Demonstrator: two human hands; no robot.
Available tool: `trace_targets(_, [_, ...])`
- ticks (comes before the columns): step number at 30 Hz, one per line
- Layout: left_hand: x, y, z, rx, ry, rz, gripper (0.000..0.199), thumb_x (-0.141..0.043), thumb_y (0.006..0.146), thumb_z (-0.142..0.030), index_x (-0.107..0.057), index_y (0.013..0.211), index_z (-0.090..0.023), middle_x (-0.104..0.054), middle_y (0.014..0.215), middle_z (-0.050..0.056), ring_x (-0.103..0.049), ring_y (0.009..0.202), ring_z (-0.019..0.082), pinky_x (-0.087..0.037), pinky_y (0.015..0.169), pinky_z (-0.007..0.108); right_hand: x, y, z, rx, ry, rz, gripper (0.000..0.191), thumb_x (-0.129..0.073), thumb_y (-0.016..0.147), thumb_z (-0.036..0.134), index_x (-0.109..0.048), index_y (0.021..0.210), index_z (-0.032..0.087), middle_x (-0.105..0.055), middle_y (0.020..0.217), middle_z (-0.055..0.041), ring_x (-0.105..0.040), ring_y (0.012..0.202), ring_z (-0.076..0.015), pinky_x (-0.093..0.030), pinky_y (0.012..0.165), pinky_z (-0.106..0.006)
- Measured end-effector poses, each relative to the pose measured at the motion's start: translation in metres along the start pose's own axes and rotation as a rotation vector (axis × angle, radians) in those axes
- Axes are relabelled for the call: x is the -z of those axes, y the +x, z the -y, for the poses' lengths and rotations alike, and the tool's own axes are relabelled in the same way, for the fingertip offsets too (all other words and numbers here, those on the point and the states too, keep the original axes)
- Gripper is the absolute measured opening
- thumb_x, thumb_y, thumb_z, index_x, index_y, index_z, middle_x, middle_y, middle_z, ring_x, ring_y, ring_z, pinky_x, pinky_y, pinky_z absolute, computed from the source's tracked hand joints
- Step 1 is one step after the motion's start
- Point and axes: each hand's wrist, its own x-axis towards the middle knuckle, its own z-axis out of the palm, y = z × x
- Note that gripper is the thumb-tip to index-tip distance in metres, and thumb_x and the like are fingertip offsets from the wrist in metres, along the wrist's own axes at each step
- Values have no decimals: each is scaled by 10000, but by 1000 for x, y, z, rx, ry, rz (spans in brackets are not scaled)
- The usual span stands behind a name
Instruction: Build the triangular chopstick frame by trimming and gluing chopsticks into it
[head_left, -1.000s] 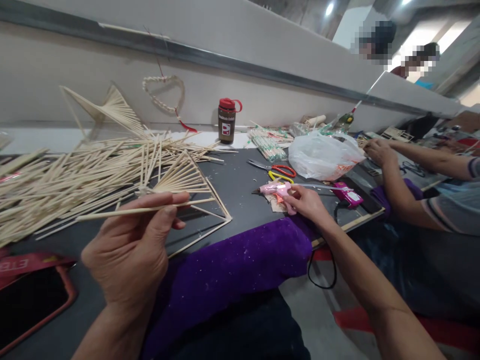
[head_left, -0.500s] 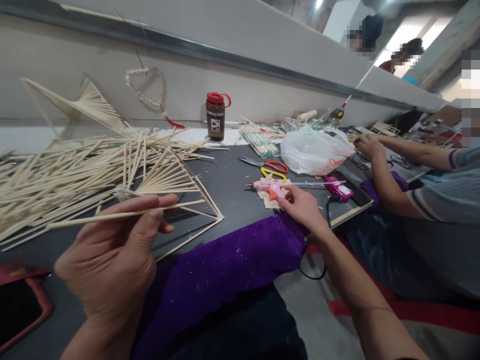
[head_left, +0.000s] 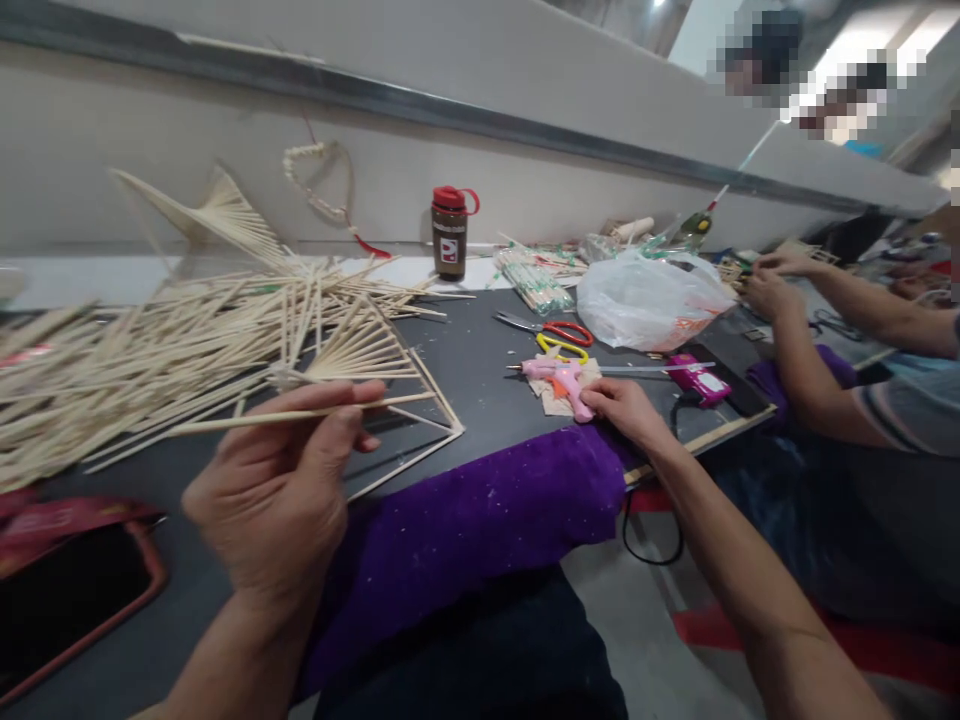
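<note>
My left hand (head_left: 277,490) pinches a thin wooden stick (head_left: 397,400) between thumb and fingers, level above the table. Behind it stands a frame of glued sticks (head_left: 360,350), fanned out, with a pointed corner at the right. My right hand (head_left: 626,408) has its fingers closed at the handle of a pink glue gun (head_left: 551,375). The gun lies on a scrap of cardboard (head_left: 551,403), nozzle to the left, a glue stick (head_left: 637,368) jutting from its back. Part of the handle's end is hidden by my fingertips.
A heap of loose sticks (head_left: 150,370) covers the left. Scissors (head_left: 559,335), a bottle (head_left: 448,235), a plastic bag (head_left: 649,300) and a magenta box (head_left: 697,380) stand farther back. A phone (head_left: 82,600) lies front left; a co-worker's hands (head_left: 776,285) are at right.
My view has turned slightly left. My right hand has slid back along the glue gun's handle, so more of the handle shows. My left hand still holds the stick.
</note>
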Motion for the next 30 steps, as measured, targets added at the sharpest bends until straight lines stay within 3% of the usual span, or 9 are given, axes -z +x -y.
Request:
trace_targets(7, [10,3,-2,34,-17,83,107,-664,796,-178,-691,898,-194,-733,861,24,-670,660,129,-532,511,238,0,-2,-9,39,-27,49,370,-525,816,485,-725,842,175,-697,779,-31,-593,687,-184,-382,594,-264])
trace_targets(9, [14,5,-6,34,-18,85,118,-655,804,-174,-684,914,-206,-734,868,21,-676,681,135,-533,516,240,3,-9,1,37,-172,-44,355,-541,813,484,-727,858,185,-702,807,-51,-608,704,-205,-392,602,-284])
trace_targets(12, [16,8,-15,30,-8,110,129,-642,815,-163,-684,920,-225,-731,879,18,-682,709,142,-532,516,242,9,-24,39,169,-310,-349,278,-568,829,423,-719,925,210,-703,904,-77,-628,788,-229,-420,661,-321])
trace_targets(17, [8,10,-26,-34,115,230,124,-646,817,-172,-705,912,-227,-730,878,20,-680,702,138,-549,549,250,13,-39,140,710,120,-274,136,-591,865,289,-694,940,240,-682,832,-25,-605,726,-147,-454,664,-284])
trace_targets(20, [4,12,-29,-94,144,299,154,-681,792,-183,-708,930,-246,-732,878,4,-674,673,126,-563,588,258,6,-34,190,914,239,-154,125,-639,835,285,-676,937,223,-637,806,-8,-565,659,-111,-449,598,-251])
trace_targets(23, [5,18,-34,-119,138,242,172,-690,787,-185,-700,944,-254,-735,862,-7,-682,689,130,-564,603,258,-5,-26,211,1022,314,-121,123,-638,831,257,-662,944,212,-618,839,-8,-556,672,-101,-461,610,-245])
trace_targets(27, [13,28,-36,-83,149,193,136,-649,824,-212,-689,951,-240,-738,877,12,-685,689,137,-562,590,262,-14,-21,211,1002,402,-307,150,-650,819,254,-636,964,219,-614,878,-19,-545,703,-120,-478,636,-276])
trace_targets(30, [16,33,-30,-130,227,213,141,-658,813,-246,-688,951,-239,-737,889,22,-683,699,146,-563,623,284,-16,-17,220,1026,373,-320,158,-653,817,295,-635,959,229,-602,897,-23,-554,766,-143,-486,677,-298])
